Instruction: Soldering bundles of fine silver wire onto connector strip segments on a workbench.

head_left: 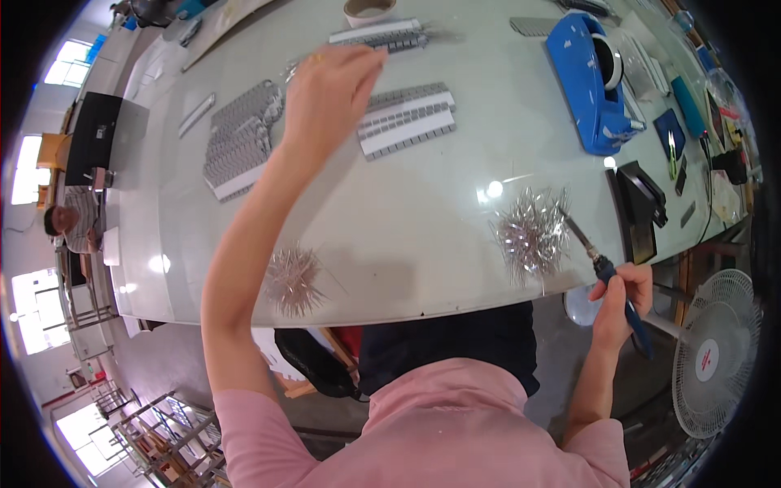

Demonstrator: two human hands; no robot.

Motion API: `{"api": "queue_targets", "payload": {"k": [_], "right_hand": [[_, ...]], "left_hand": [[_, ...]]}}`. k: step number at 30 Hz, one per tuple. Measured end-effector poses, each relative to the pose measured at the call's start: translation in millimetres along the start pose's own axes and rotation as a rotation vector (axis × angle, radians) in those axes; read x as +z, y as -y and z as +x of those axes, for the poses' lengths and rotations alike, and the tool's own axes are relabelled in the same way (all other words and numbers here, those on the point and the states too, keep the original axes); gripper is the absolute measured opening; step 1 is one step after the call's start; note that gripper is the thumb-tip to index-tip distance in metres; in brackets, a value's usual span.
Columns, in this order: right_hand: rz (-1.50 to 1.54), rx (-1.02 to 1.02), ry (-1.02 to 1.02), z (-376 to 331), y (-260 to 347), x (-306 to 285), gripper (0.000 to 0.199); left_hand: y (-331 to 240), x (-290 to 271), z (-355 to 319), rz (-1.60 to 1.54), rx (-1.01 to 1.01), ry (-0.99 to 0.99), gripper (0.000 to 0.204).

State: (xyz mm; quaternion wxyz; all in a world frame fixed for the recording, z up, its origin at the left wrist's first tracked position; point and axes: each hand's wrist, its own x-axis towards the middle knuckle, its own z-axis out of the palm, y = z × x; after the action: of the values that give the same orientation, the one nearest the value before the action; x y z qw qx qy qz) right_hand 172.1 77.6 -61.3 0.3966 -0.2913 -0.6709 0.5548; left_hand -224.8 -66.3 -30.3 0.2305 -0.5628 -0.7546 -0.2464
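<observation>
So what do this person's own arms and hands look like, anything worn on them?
Both arms are bare from the shoulder down, coming out of a pink short-sleeved top. The left hand and right hand wear no gloves, and no watch or bracelet shows on either wrist. A small yellowish band may sit on a left finger, too small to be sure.

Two wire-pin heaps [533, 232] [293, 281], four grey strip stacks [240, 138], one blue tape dispenser [590, 81], one fan [716, 358].
</observation>
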Motion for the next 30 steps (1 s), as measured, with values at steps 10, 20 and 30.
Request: {"api": "queue_targets", "payload": {"k": [10,20,30], "right_hand": [[-0.045,0.063,-0.011,6,-10,-4,0.011],[0.03,0.038,0.04,0,-7,5,0.012],[0.045,-0.001,0.022,-24,3,0,0.015]], "left_hand": [[81,74,31,0.305,0.074,0.0,0.029],[-34,27,-57,-0.112,-0.131,0.3,0.044],[-45,20,-56,-0.157,-0.468,0.384,0.039]]}}
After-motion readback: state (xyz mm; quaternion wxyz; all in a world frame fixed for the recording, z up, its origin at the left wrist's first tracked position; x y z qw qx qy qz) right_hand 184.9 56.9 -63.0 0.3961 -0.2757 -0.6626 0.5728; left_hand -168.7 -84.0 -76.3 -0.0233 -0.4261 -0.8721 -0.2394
